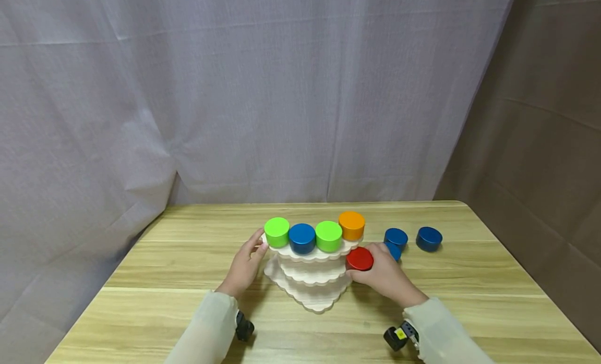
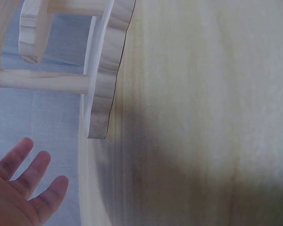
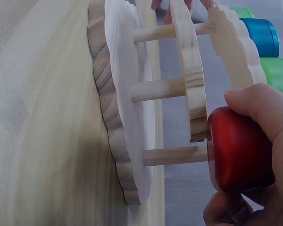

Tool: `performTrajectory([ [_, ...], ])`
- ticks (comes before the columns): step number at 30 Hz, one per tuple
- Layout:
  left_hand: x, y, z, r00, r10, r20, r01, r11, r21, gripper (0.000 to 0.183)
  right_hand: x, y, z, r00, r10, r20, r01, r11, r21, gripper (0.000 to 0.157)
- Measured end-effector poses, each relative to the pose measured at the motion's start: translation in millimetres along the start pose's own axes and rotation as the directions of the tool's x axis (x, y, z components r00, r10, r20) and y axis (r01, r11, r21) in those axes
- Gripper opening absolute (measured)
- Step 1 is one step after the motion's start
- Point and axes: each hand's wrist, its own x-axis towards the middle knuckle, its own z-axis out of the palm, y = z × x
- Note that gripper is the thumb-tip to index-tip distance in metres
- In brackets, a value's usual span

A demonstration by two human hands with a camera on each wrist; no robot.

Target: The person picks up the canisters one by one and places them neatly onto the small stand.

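Note:
A three-tiered pale wooden stand (image 1: 315, 296) with scalloped edges and round posts stands on the table. Along its top tier sit a green cylinder (image 1: 277, 232), a blue cylinder (image 1: 302, 238), a second green cylinder (image 1: 328, 235) and an orange cylinder (image 1: 351, 225). My left hand (image 1: 244, 262) holds the left end of the top tier by thumb and forefinger; its other fingers (image 2: 54, 195) spread below in the left wrist view. My right hand (image 1: 387, 275) grips a glossy red cylinder (image 3: 238, 150) beside the stand's right side, close to the middle tier's edge.
Right of the stand, behind my right hand, a blue cylinder (image 1: 396, 237) stands on the wooden table (image 1: 188, 280), with another blue one (image 1: 393, 251) partly hidden by the hand. A third blue cylinder (image 1: 429, 239) lies farther right. Grey cloth (image 1: 263, 103) hangs behind the table.

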Motion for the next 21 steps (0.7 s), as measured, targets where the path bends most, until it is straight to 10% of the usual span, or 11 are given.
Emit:
performTrajectory([
  [21,0.3,-2.4,1.0,1.0,-0.022,0.002,0.022,1.0,0.001,0.05,-1.3,-1.7,6.1,0.999,-0.019,-0.028,0.019,0.999,0.03,0.071],
])
